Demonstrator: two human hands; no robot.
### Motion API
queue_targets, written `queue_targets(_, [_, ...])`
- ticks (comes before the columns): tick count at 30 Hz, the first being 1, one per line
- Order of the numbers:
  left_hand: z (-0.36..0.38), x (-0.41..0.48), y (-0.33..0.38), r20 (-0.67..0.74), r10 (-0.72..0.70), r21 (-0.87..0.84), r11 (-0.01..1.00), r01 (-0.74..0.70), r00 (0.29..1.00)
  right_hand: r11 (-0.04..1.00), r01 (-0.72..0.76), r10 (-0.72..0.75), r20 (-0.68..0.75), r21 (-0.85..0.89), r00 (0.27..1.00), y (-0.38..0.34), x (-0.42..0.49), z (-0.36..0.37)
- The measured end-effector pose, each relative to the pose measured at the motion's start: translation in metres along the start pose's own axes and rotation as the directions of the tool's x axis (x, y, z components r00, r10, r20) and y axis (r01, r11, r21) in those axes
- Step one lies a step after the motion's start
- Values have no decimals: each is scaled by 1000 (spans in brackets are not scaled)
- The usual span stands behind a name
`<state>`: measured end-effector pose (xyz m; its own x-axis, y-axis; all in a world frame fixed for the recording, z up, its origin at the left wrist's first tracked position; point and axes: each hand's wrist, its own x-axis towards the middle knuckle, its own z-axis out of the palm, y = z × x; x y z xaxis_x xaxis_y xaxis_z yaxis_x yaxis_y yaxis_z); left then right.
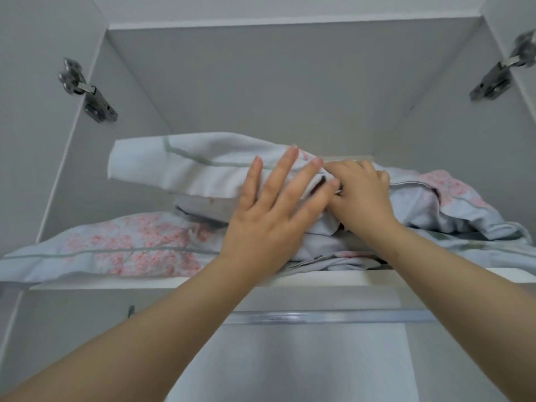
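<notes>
Rail: a pale rail (333,317) ran under the shelf, nearest the camera.
Shelf: the white shelf (319,278) carried all the bedding.
Floral bedding: blue cloth with pink blossoms (116,248) lay lowest, spread along the shelf.
Left hand: the left hand (269,216) lay flat, fingers straight and wide, pressing on the folded sheet.
Right hand: the right hand (362,192), just beside it, curled its fingers over a fold of that sheet.
Folded sheet: the pale blue folded sheet (185,169) rested on top of the floral bedding.
Hinges: a left hinge (87,91) and a right hinge (499,74) sat at the cupboard sides.
</notes>
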<state>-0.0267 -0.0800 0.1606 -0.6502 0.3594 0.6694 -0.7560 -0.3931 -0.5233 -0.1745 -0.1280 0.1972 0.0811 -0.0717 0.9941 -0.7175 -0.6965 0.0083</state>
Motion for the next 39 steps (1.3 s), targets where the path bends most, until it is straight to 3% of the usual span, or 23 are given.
queue_targets(2, [2,17,-2,232,-16,66,998,1,973,997,-19,19,5,71,1000,5,2,-4])
queue_targets(5, [6,37,1,519,-84,204,979,-27,850,999,-30,29,78,14,997,11,3,-6])
queue_targets(9, [24,56,7,673,-175,117,984,130,719,978,-114,142,157,-176,977,31,4,-13])
queue_targets(14, [35,56,-8,612,-244,76,965,252,753,887,-353,422,211,-298,882,55,11,-24])
queue_targets(17, [33,41,-13,585,-290,59,947,317,757,844,-504,536,273,-182,799,62,12,-23])
queue_targets(20, [34,23,-9,537,-344,79,930,360,770,843,-537,526,282,-43,803,68,20,-9])
queue_targets(23, [31,11,-6,526,-407,134,906,400,747,861,-504,490,164,59,856,63,27,4])
queue_targets(27, [29,12,-19,502,-432,81,886,457,749,846,-487,487,56,217,871,43,36,9])
queue_targets(32, [32,33,-67,325,-456,78,886,457,829,935,-234,275,-130,267,953,13,52,-9])
queue_targets(39, [9,82,-110,112,-443,45,897,441,890,953,29,95,-386,302,918,-15,76,-50])
